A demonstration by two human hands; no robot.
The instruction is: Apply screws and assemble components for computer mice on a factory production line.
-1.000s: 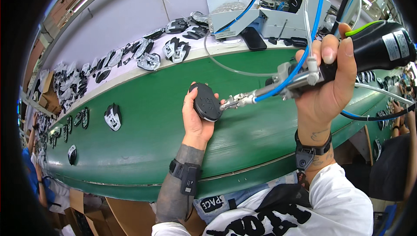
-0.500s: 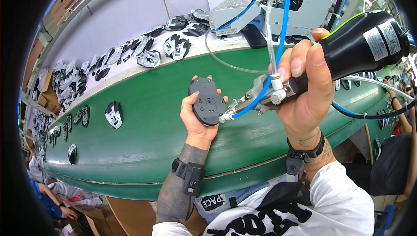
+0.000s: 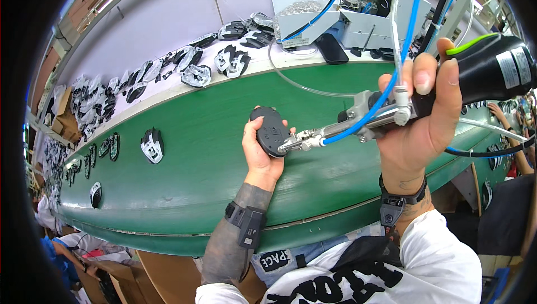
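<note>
In my left hand lies a dark grey computer mouse, its underside with small holes facing up. My thumb is on its left edge and the fingertips show at its far and right edges. My right hand is wrapped round a black electric screwdriver with a lime-green lever and a metal front end. A blue air hose and a clear tube join that front end. The screwdriver's nose meets the near right part of the mouse; whether the tip sits in a hole is too small to tell.
A green conveyor belt carries a white-and-black mouse shell and several other parts at left. Along the white ledge lie more shells and a black phone. Behind stands a screw feeder machine. A co-worker's arm reaches in at far right.
My right hand has drawn the screwdriver right and slightly down, and its nose now lies over the mouse. The mouse has shifted a little right and tilted in my left hand.
</note>
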